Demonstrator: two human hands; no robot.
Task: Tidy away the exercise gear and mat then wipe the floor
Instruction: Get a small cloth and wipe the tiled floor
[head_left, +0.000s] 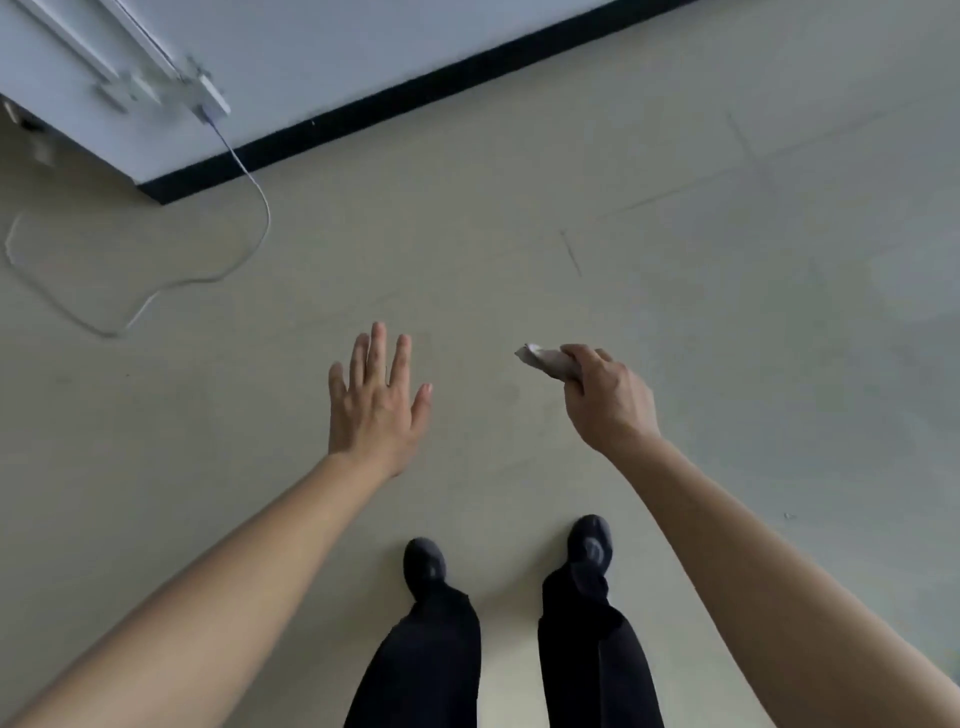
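Both bare arms reach forward and down. The left hand (376, 402) is spread flat, palm down, fingers apart and holding nothing. The right hand (605, 397) is curled, knuckles up, fingers clamped around a crumpled cloth (548, 359) poking out leftward.

I counted two hands, my left hand (376, 400) and right hand (608, 400), one crumpled wipe (548, 360), two dark shoes (425, 564), one white cable (156, 291).
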